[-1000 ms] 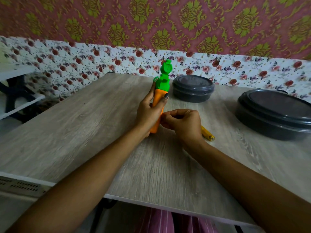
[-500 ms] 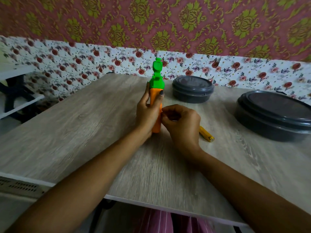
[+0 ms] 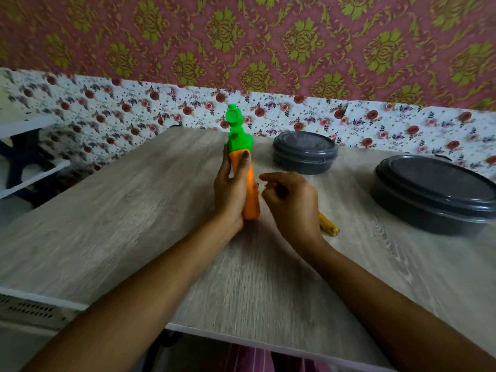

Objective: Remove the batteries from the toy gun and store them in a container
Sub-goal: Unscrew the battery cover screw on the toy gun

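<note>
Toy gun point(image 3: 248, 183), upright near the table's point(image 3: 107, 224) centre, gripped around its orange body by the left hand point(image 3: 230, 194). Rigid, light plastic, likely smooth; best held mid-body. Right hand point(image 3: 291, 202) just beside it, fingers curled, contents unclear. Yellow battery point(image 3: 328, 226) lies right; two lidded containers point(image 3: 304, 153) farther off.

Home room: patterned wallpaper point(image 3: 268, 36), floral border point(image 3: 161, 114), wood-grain table point(image 3: 134, 210).

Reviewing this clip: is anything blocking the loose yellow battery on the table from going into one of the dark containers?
Yes. Both dark containers, the small one and the large one, have their lids on. The yellow battery lies on the table partly under the right hand; the tabletop between them shows nothing else.
</note>
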Demonstrator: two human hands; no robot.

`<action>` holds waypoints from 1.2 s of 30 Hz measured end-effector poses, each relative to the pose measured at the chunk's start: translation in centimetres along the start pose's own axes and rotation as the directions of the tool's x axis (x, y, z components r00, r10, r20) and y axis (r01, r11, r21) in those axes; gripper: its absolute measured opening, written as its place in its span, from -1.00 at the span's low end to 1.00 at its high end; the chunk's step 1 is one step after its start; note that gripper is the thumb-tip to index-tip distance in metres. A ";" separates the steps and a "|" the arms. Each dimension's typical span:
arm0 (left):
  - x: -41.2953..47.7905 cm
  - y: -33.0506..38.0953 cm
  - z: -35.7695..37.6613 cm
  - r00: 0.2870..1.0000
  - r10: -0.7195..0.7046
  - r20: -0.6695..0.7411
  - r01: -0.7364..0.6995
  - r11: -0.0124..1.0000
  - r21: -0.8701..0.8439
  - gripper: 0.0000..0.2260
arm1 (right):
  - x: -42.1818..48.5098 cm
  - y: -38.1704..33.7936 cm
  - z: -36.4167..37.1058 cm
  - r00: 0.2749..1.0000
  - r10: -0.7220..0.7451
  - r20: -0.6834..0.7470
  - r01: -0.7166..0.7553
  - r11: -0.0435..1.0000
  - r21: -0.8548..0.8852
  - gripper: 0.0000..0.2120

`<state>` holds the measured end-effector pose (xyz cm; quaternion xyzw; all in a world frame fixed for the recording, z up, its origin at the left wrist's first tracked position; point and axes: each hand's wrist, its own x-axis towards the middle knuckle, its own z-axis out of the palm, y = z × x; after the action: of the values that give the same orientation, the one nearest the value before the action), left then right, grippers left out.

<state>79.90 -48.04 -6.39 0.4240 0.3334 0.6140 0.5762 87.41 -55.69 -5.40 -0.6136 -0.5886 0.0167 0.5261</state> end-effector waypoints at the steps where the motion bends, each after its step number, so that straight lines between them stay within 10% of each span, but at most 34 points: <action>1: -0.1 0.1 -0.1 1.000 -0.026 -0.003 0.026 0.999 -0.028 -0.55 | 0.3 0.2 -0.2 0.996 0.083 0.011 -0.084 0.995 0.049 -0.78; 7: -0.5 0.5 0.0 0.994 -0.104 0.022 0.106 0.987 -0.123 -0.66 | 2.4 2.1 -3.8 0.895 0.435 0.102 -0.438 0.812 0.386 -0.75; 10: -0.7 0.5 0.1 0.992 -0.116 0.041 0.120 0.987 -0.104 -0.65 | 3.6 4.9 -5.7 0.959 0.278 0.059 -0.265 0.950 -0.163 -0.88; 15: -0.9 0.3 0.1 0.992 -0.120 0.035 0.122 0.988 -0.092 -0.70 | 3.9 8.3 -7.3 0.897 0.340 0.282 -0.092 0.768 -0.633 -0.84; 24: -0.5 0.3 0.0 0.990 -0.135 0.029 0.137 0.988 -0.075 -0.84 | 3.0 7.6 -9.4 0.878 0.184 0.442 0.133 0.793 -0.594 -0.77; 30: -0.6 0.6 -0.1 0.988 -0.148 0.053 0.152 0.984 -0.097 -0.86 | 3.8 8.8 -10.9 0.916 0.209 0.343 -0.064 0.919 -0.390 -0.76; 36: -0.4 0.3 -0.2 0.987 -0.152 0.058 0.157 0.983 -0.096 -0.77 | 3.8 9.0 -10.8 0.869 0.084 0.488 0.156 0.889 -0.431 -0.71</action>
<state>79.54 -48.48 -6.27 0.3827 0.3196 0.5725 0.6508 101.79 -57.43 -4.29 -0.6833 -0.7021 0.0238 0.1991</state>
